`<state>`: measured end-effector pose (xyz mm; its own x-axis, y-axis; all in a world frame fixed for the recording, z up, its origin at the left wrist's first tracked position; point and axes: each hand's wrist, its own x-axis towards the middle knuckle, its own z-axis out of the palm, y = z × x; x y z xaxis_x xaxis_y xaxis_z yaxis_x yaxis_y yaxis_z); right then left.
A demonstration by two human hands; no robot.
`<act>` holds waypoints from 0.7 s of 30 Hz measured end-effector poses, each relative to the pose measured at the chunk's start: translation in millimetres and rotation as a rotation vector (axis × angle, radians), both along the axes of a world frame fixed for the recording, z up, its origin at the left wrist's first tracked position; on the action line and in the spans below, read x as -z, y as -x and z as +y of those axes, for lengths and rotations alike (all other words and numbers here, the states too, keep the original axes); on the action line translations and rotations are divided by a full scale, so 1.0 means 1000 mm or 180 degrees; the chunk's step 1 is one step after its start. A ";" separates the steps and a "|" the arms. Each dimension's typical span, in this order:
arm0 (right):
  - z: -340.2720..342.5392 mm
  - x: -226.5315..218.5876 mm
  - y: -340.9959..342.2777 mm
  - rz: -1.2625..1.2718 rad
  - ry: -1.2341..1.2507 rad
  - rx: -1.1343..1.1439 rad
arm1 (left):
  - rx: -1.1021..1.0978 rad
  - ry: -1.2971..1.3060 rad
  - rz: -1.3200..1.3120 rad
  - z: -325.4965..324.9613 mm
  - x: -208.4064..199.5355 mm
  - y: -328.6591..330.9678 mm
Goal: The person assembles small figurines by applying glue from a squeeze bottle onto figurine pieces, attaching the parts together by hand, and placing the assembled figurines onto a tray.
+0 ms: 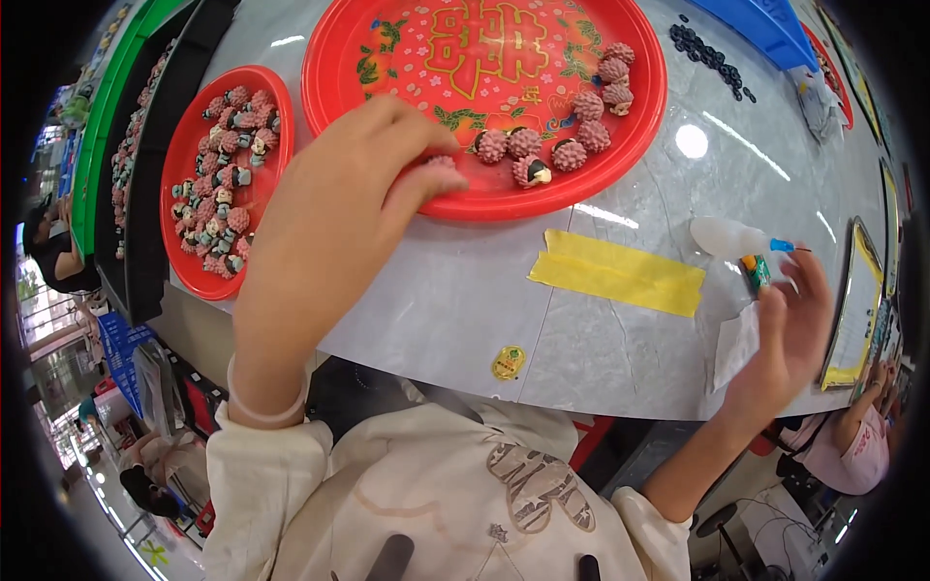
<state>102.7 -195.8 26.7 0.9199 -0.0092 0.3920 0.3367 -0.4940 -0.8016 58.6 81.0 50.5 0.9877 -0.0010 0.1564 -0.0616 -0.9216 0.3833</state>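
Figurines (205,197), pink, knobbly and small, crowd one red oval plastic tray (244,74), uncountably heaped, presumably so the rim contains them. The left hand (334,194) pinches one pink figurine (441,162) over one large round red tray (542,201), perhaps for fine control; about nine more sit inside. Right hand (790,334), fingers curled, grip unclear, is beside one translucent white blue-tipped bottle (727,236).

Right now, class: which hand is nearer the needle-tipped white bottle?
Right. The right hand is close to the white bottle, by its blue tip; the left hand is far to its left, over the large red tray.
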 end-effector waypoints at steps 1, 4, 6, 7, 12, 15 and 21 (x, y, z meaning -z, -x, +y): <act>0.006 0.001 -0.005 0.0292 -0.0027 -0.0244 | -0.0063 0.0218 0.0241 0.001 0.001 -0.006; 0.021 0.000 -0.011 0.1045 -0.0042 -0.0615 | -0.0035 0.0622 0.0174 0.003 0.006 -0.008; 0.018 0.003 -0.011 0.0995 -0.0148 -0.0658 | 0.0084 0.0865 -0.0136 0.000 0.013 -0.007; 0.015 0.005 -0.010 0.0951 -0.0236 -0.0693 | 0.0034 0.2274 -0.0028 -0.006 0.014 -0.002; -0.001 -0.002 0.011 0.0815 -0.1184 -0.0678 | 0.0570 0.4920 0.0117 -0.048 0.033 0.031; -0.002 -0.007 0.022 0.0921 -0.1143 -0.0529 | 0.0053 0.5567 0.0615 -0.065 0.037 0.039; 0.007 -0.015 0.027 0.0793 -0.1251 -0.0597 | -0.0160 0.5928 0.0827 -0.078 0.040 0.039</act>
<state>75.2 -188.3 41.7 0.9851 0.0623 0.1604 0.1655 -0.0878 -0.9823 19.9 2.8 11.0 0.9776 -0.0027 -0.2106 0.1651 0.6309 0.7581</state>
